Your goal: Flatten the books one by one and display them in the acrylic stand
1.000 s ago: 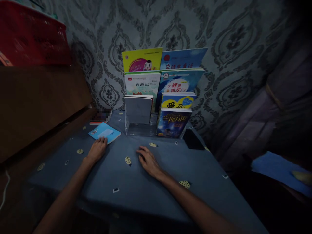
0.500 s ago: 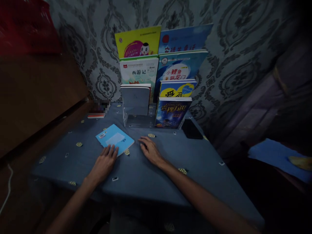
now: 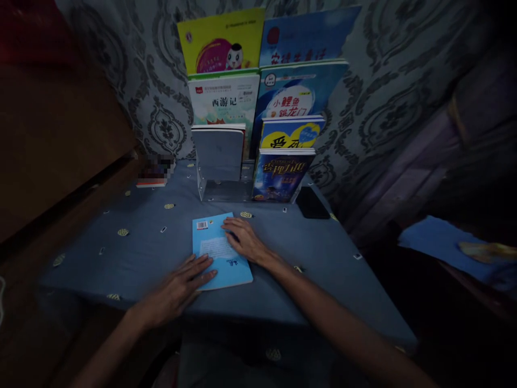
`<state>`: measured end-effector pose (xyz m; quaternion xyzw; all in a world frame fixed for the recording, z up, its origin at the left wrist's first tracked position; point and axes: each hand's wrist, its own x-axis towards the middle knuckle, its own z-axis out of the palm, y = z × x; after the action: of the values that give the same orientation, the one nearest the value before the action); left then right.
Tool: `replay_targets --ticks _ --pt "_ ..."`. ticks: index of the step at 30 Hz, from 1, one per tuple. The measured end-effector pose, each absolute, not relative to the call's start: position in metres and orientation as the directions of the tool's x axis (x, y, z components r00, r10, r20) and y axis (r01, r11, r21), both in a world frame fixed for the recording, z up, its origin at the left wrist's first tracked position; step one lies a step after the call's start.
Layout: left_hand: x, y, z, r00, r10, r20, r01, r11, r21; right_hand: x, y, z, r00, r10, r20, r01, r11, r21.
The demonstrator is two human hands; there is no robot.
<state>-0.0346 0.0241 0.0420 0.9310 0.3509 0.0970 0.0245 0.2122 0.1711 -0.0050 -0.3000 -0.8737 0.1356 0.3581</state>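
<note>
A light blue book (image 3: 220, 275) lies flat on the table close to me, a barcode near its upper left corner and a pale text panel in the middle. On its lower left part rests my left hand (image 3: 180, 285), fingers stretched out and apart. My right hand (image 3: 247, 242) touches the upper right part of the cover, its fingers loosely extended and covering some of that edge. Neither hand grips the book. Beyond it stands a clear stepped rack (image 3: 226, 191) with several upright books, among them a dark blue one (image 3: 283, 175) at the front right.
A dark flat object, like a phone or tablet (image 3: 312, 203), lies right of the rack. At the table's back left is a small stack with a blurred top (image 3: 152, 178). The blue patterned tablecloth (image 3: 141, 258) covers the table. A patterned wall covering (image 3: 163, 126) rises behind.
The blue book has moved right and toward me and turned straighter. My left hand has come along with it, and my right hand, earlier beside the book, now rests on it.
</note>
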Motion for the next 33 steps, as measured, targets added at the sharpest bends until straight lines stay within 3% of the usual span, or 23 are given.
replay_targets --ticks 7,13,21,33 --pt "-0.038 0.022 0.046 0.663 0.746 0.066 0.719 -0.658 0.222 0.211 0.168 -0.014 -0.618 0.646 0.447 0.474 0.761 -0.443" --pt "-0.033 0.036 0.019 0.485 0.862 0.148 0.83 -0.507 0.232 0.208 0.162 -0.006 -0.607 0.689 0.396 0.488 0.717 -0.498" --pt "-0.017 0.051 0.013 0.476 0.847 0.235 0.811 -0.527 0.253 0.211 0.158 -0.005 -0.603 0.702 0.378 0.53 0.707 -0.469" --pt "0.032 0.061 0.012 0.567 0.79 0.232 0.735 -0.613 0.29 0.274 0.144 -0.011 -0.51 0.756 0.409 0.577 0.654 -0.488"
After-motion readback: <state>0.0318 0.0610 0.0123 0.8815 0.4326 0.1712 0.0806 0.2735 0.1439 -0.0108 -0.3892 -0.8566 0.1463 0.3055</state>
